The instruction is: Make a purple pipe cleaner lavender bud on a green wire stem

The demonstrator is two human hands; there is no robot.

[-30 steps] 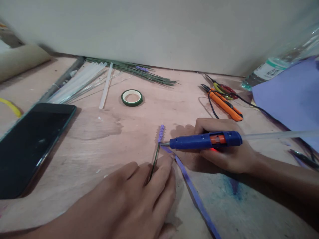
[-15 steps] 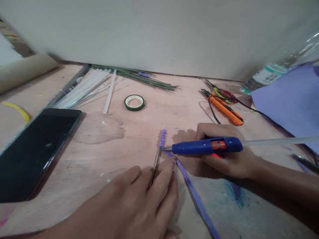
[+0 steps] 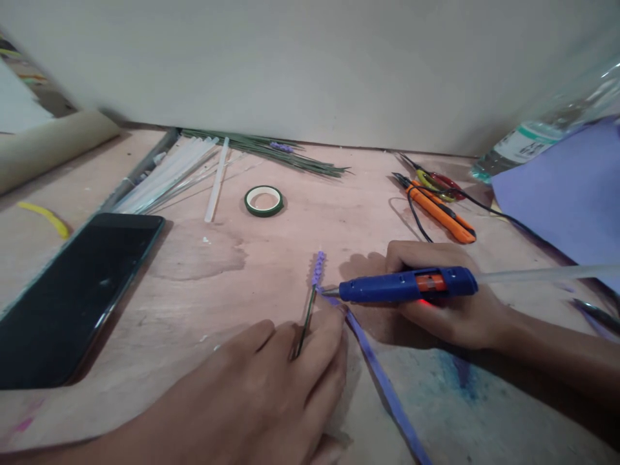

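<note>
Near the middle of the table, my left hand [image 3: 271,381] is closed on a thin green wire stem [image 3: 307,323]. Small purple paper folds [image 3: 318,268] wrap the stem's upper end. From their base a long purple paper strip [image 3: 380,374] runs past my left fingertips toward the front edge of the view. My right hand [image 3: 450,310] grips a blue glue gun [image 3: 409,284], its metal nozzle touching or very close to the strip just beside the stem. A clear glue stick [image 3: 537,274] sticks out of the gun's back, and a red light glows beneath it.
Green tape [image 3: 264,201], glue sticks [image 3: 169,174] and green wires [image 3: 290,158] lie toward the back wall. A phone [image 3: 82,297] is at left. An orange cutter [image 3: 440,213], pliers [image 3: 436,184], a black cord, a plastic bottle [image 3: 526,145] and purple paper [image 3: 562,187] are at right.
The whole view has shifted slightly, so things appear a little further right. Both hands keep their holds, and the nozzle stays at the strip by the stem.
</note>
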